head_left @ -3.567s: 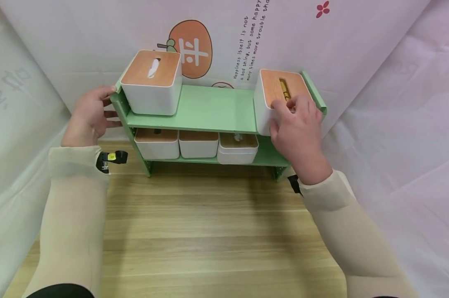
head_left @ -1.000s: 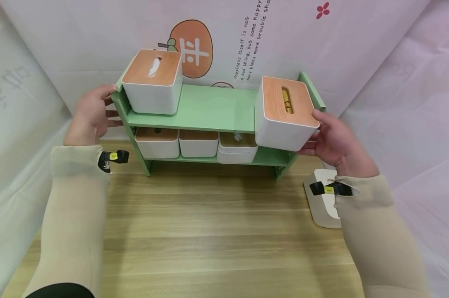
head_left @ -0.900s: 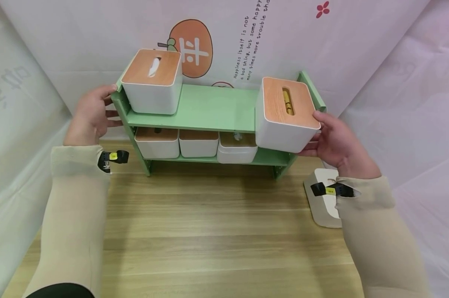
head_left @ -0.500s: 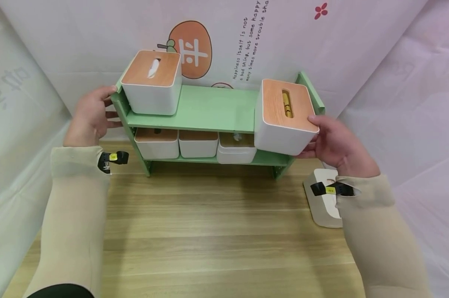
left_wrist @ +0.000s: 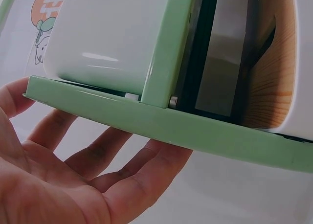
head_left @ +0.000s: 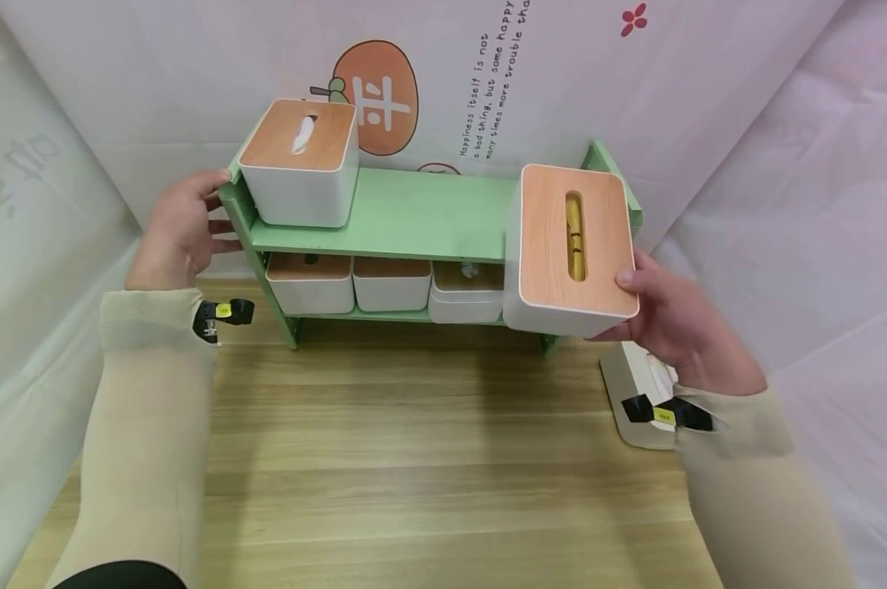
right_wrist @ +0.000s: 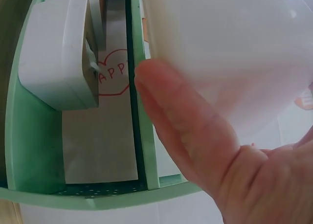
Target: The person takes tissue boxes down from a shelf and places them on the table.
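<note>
My right hand (head_left: 682, 323) grips a white tissue box (head_left: 542, 317) with a wood lid, at the right of the green shelf (head_left: 429, 213). The thumb lies on the lid's edge and the fingers go beneath the box. A yellow item with dark marks (head_left: 575, 245) shows through the lid's slot. The box hangs out past the upper shelf's front edge, its lid turned up towards me. At the shelf's other end, my left hand (head_left: 178, 225) touches the side panel (left_wrist: 161, 126), fingers spread against its outer face. A second wood-lidded tissue box (head_left: 299, 196) stands beside that panel.
Smaller wood-lidded white boxes (head_left: 392, 294) line the lower shelf. A white container (head_left: 635, 405) sits on the wooden floor (head_left: 384, 458), partly hidden by my right wrist. White printed cloth (head_left: 561, 82) hangs behind and along both sides.
My right hand has shifted from the box's lid to its right side. The box has come forward off its place, tilting towards me. My left hand stays at the panel.
</note>
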`<state>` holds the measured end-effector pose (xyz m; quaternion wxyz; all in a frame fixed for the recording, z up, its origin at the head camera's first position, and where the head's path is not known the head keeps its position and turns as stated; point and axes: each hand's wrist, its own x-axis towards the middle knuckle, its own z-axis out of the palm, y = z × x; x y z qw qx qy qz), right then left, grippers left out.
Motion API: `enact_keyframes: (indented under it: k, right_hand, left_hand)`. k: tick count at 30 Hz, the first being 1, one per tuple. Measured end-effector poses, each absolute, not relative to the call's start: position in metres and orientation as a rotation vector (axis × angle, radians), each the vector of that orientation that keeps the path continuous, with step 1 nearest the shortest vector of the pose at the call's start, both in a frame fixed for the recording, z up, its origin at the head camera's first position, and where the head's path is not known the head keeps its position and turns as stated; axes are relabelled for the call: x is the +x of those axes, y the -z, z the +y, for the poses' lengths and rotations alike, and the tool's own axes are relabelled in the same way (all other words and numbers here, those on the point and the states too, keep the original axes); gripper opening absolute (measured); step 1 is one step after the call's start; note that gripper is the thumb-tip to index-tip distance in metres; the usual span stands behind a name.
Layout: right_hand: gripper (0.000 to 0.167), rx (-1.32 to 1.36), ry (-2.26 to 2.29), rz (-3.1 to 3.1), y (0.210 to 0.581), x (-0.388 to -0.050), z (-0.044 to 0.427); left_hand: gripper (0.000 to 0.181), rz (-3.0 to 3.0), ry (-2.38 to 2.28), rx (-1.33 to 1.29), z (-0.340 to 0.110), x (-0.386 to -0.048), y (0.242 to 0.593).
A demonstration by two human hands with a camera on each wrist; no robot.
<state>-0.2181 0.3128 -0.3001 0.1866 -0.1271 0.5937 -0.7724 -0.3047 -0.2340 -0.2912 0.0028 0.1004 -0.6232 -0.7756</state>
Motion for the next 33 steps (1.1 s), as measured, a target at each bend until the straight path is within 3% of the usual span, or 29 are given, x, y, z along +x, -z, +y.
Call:
enact_keyframes:
  k: [7, 15, 33]
  right_hand:
    - [0.065, -0.294, 2.080, 1.882, 0.309, -0.188, 0.314]
    - [0.054, -0.290, 1.979, 2.044, 0.326, -0.157, 0.320]
    - [0.084, 0.103, 1.655, 2.230, 0.401, -0.132, 0.328]
  left_hand:
    - [0.026, -1.960, 2.424, 0.323, -0.234, -0.305, 0.291]
    - [0.026, -1.968, 2.429, 0.322, -0.236, -0.304, 0.289]
    - [0.026, -1.957, 2.438, 0.337, -0.236, -0.304, 0.290]
